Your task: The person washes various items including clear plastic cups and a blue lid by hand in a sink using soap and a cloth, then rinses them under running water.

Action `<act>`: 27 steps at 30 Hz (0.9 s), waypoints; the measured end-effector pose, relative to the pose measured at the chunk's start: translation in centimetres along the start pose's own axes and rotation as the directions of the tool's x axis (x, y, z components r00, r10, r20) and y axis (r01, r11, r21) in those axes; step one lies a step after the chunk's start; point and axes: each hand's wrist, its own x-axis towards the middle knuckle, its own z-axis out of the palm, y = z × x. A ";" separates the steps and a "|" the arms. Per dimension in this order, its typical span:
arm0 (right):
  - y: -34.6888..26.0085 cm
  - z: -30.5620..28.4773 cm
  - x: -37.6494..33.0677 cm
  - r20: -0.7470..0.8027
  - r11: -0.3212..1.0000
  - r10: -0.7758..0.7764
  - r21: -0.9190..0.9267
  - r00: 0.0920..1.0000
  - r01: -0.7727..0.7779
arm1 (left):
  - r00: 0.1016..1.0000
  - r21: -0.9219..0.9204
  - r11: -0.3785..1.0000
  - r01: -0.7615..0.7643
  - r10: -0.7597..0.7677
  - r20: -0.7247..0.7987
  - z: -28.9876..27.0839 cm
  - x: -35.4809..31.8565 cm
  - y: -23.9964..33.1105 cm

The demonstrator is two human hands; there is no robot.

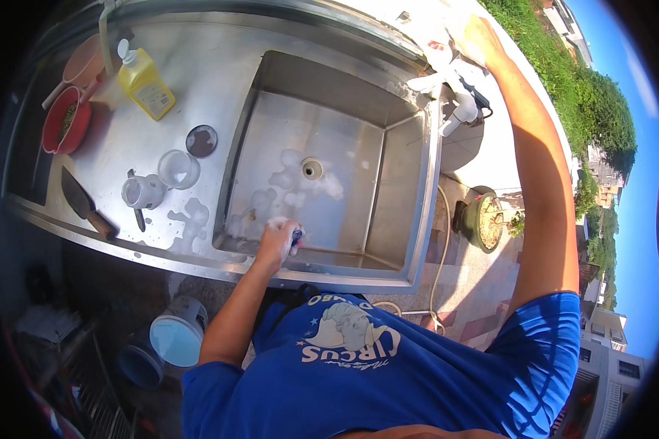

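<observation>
Low over the near left corner of the steel sink (399, 190), my left hand (277, 241) is closed around something soapy. A dark blue bit (296, 236) of it pokes out; suds and fingers hide the rest. My right arm stretches far out to the upper right. My right hand (477, 40) is over the sunlit white ledge beyond the sink, by some white things (447, 77) and a white pipe-like fitting (461, 113). Glare washes out its fingers. Foam (329, 184) lies around the drain (312, 169) and near my left hand.
Left on the counter are a yellow pump bottle (148, 88), red basket (66, 121), knife (84, 199), clear jar (179, 169), dark round lid (201, 140) and a wet grey cup-like part (143, 192). Below stands a bucket (179, 333); right, a potted plant (485, 222) and hose (444, 256).
</observation>
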 end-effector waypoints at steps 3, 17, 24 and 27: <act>0.1 1.4 0.5 0.064 0.990 -0.137 -0.010 0.988 0.138 | 0.996 -0.062 0.998 -0.001 -0.005 -0.094 -0.9 -0.8 0.0; 4.0 13.3 -1.3 0.066 0.746 0.113 0.653 0.991 -0.128 | 0.982 -0.127 0.991 0.035 -0.058 -0.180 -2.2 -1.4 0.3; 3.1 14.9 -8.0 0.333 0.286 0.191 0.881 0.924 -0.377 | 0.989 -0.128 0.992 0.013 -0.032 -0.143 -1.0 -1.5 1.1; 3.9 14.0 -7.1 0.421 0.511 0.160 0.739 0.893 -0.440 | 0.988 -0.115 0.993 0.010 -0.028 -0.155 -1.1 -1.3 0.9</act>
